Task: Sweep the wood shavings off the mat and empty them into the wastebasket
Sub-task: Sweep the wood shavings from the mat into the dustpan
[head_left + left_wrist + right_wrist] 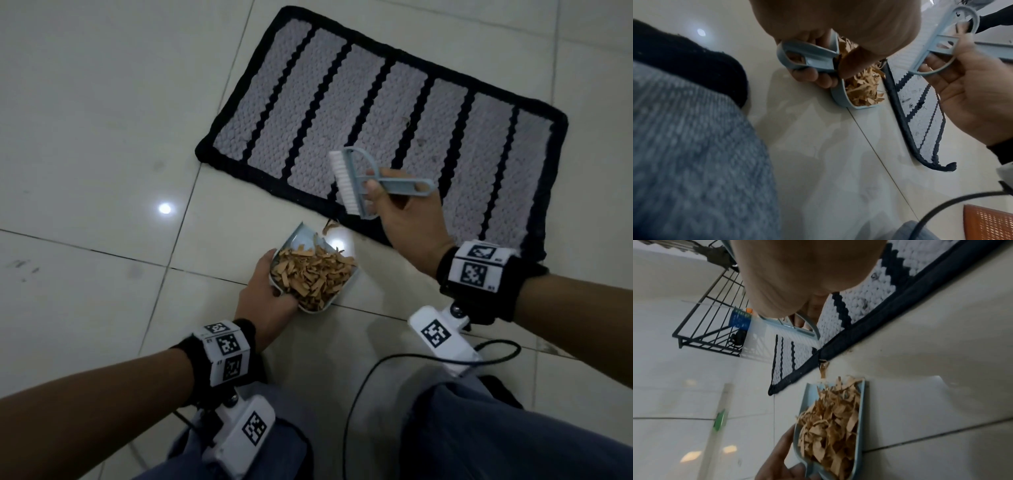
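Note:
A grey mat (pixel 376 113) with black stripes and a black border lies on the tiled floor. My left hand (pixel 265 294) grips the handle of a pale blue dustpan (pixel 294 240), which is heaped with brown wood shavings (pixel 313 274) and sits just off the mat's near edge. A few shavings (pixel 330 226) lie at the pan's lip beside the mat border. My right hand (pixel 406 212) holds a pale blue hand brush (pixel 356 181) with white bristles, raised over the mat's near edge. The same dustpan (pixel 830 431), mat (pixel 859 305) and brush (pixel 941 43) show in the wrist views.
An orange mesh wastebasket (pixel 988 222) shows at the lower right of the left wrist view. A black wire rack (pixel 715 318) stands beyond the mat. A black cable (pixel 376 370) loops on the floor by my knees (pixel 479 428). Pale floor tiles (pixel 85 137) surround the mat.

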A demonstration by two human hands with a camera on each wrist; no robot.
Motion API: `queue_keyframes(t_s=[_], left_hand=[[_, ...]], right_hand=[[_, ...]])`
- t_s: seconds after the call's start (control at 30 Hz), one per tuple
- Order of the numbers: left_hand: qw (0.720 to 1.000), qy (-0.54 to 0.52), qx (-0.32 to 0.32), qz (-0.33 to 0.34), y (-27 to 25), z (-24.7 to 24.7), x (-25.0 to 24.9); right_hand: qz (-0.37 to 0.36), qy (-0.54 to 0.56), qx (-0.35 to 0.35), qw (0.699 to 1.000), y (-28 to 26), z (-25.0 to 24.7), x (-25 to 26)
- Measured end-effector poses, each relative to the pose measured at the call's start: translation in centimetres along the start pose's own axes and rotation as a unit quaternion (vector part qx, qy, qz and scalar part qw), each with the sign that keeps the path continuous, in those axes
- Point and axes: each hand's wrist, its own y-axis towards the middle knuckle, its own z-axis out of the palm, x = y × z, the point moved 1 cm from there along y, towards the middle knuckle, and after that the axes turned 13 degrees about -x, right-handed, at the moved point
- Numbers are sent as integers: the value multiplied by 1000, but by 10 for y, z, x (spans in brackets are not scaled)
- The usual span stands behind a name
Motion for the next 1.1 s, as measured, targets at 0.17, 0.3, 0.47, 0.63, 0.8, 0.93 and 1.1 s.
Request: queue_keyframes(t_s=[0.17, 0.3, 0.47, 0.63, 0.8, 0.93, 1.1], left_hand=[[999, -13, 17, 25, 2, -5, -6], [999, -16, 17, 41, 3, -4, -7], [999, 8, 8, 34, 5, 1, -5], [999, 10, 8, 34, 6, 2, -6], [999, 9, 9, 37, 7, 1, -5], [999, -3, 19, 44, 6, 2, -6], [999, -13, 27, 45, 5, 3, -5]], right_hand=[[14, -27, -22, 999, 0, -17, -6], [2, -53, -15, 999, -7, -23, -8], [-198, -103, 67, 972, -7, -3, -3], [-285, -121, 210, 927, -20, 29, -4], [-294, -147, 237, 914, -44, 32, -15], [-307, -131, 271, 903, -60, 33, -10], [-334, -118, 278, 893, -66, 25, -11]])
